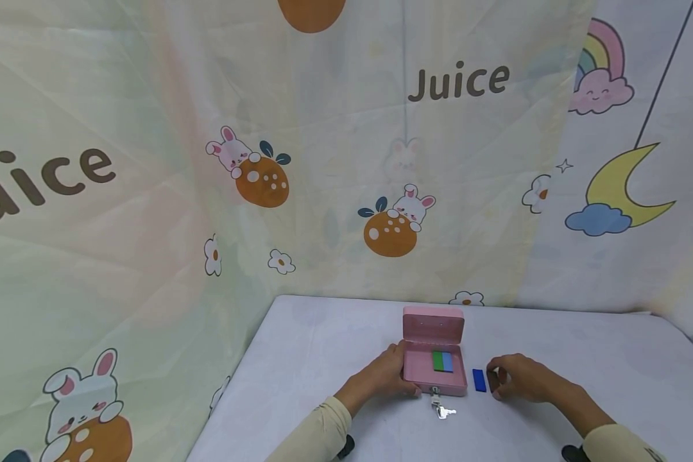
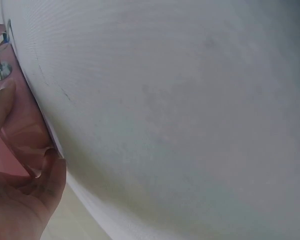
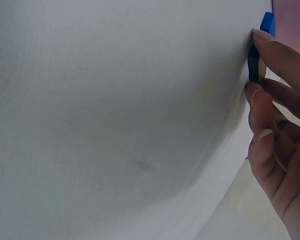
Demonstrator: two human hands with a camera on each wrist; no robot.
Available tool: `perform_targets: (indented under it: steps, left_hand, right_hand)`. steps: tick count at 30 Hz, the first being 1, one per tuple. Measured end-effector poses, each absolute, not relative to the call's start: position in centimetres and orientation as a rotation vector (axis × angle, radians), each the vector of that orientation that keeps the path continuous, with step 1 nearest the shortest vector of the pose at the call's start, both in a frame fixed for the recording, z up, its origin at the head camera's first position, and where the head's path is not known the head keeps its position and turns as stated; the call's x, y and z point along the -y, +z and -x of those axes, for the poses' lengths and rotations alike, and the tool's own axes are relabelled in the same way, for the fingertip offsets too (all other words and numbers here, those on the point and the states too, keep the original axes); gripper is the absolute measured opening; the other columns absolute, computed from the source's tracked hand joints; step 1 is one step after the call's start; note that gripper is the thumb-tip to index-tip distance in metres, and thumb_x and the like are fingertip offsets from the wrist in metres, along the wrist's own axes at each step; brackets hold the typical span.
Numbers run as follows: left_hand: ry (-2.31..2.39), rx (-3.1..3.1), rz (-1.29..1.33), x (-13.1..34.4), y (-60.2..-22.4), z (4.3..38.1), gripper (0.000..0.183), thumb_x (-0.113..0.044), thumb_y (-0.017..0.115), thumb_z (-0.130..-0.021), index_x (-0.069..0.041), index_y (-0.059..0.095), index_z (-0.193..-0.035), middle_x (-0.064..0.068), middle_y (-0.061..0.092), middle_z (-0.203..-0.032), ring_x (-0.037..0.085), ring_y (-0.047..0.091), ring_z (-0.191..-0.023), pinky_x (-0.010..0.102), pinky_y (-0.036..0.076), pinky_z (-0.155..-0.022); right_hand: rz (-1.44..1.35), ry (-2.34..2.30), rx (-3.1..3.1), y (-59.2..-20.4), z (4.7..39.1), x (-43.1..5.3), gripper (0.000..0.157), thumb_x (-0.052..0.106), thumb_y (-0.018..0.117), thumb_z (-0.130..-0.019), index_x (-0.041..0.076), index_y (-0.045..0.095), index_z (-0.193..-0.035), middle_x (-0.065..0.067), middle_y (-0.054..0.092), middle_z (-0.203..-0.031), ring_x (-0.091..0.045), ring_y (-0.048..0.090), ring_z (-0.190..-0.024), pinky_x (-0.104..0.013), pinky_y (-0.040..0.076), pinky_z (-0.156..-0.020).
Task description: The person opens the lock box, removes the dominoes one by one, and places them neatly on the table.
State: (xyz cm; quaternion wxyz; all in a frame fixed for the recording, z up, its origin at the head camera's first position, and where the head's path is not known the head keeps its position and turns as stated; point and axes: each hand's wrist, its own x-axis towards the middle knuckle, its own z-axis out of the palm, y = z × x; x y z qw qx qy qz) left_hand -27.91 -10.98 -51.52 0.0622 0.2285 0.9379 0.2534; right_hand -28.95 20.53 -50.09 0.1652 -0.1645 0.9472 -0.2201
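A pink metal cash box stands on the table with its lid raised. Inside lie a green block and a light blue block, side by side. Silver keys hang at the lock on the front. My left hand grips the box's left side, thumb on the front wall. To the right of the box lies a dark blue block. Beside it, my right hand pinches a dark, flat block between thumb and fingers, close over the table.
A white cloth covers the table. Behind it and to the left hangs a printed curtain with rabbits and oranges. The table's left edge shows in the head view.
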Motion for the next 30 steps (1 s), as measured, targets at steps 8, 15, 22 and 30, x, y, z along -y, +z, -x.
perform_targets:
  steps: [8, 15, 22, 30]
  left_hand:
    - [0.791, -2.831, -0.699, 10.9, -51.5, 28.0, 0.102, -0.035, 0.091, -0.072, -0.023, 0.031, -0.153, -0.005, 0.055, -0.132, 0.006, 0.051, -0.116, 0.031, 0.047, -0.107]
    - [0.777, -2.839, -0.68, 10.9, -51.5, 27.8, 0.102, -0.035, 0.091, -0.073, -0.022, 0.03, -0.154, -0.004, 0.055, -0.131, 0.006, 0.052, -0.116, 0.032, 0.047, -0.107]
    - [0.779, -2.84, -0.688, 10.9, -51.5, 27.8, 0.103, -0.035, 0.091, -0.073, -0.021, 0.029, -0.154, -0.003, 0.055, -0.132, 0.007, 0.052, -0.116, 0.032, 0.047, -0.106]
    - [0.781, -2.837, -0.682, 10.9, -51.6, 27.9, 0.103, -0.036, 0.09, -0.073, -0.024, 0.028, -0.155, -0.004, 0.055, -0.133, 0.006, 0.051, -0.117, 0.032, 0.047, -0.107]
  right_hand:
    - [0.456, -0.623, -2.706, -50.0, 28.8, -20.5, 0.044, 0.02, 0.087, -0.076, 0.007, 0.068, -0.114, 0.003, 0.061, -0.085, -0.017, 0.054, -0.086, -0.041, 0.053, -0.082]
    - [0.452, -0.613, -2.715, -49.7, 28.6, -20.6, 0.048, 0.023, 0.088, -0.075, 0.006, 0.068, -0.116, 0.003, 0.062, -0.086, -0.017, 0.054, -0.087, -0.043, 0.053, -0.082]
    - [0.462, -0.609, -2.734, -49.4, 28.5, -20.7, 0.049, 0.025, 0.088, -0.075, 0.006, 0.068, -0.116, 0.003, 0.062, -0.086, -0.017, 0.055, -0.087, -0.044, 0.055, -0.082]
    - [0.473, -0.651, -2.736, -48.1, 28.6, -20.0, 0.044, 0.021, 0.085, -0.078, 0.008, 0.068, -0.116, 0.002, 0.065, -0.09, -0.016, 0.057, -0.085, -0.04, 0.056, -0.078]
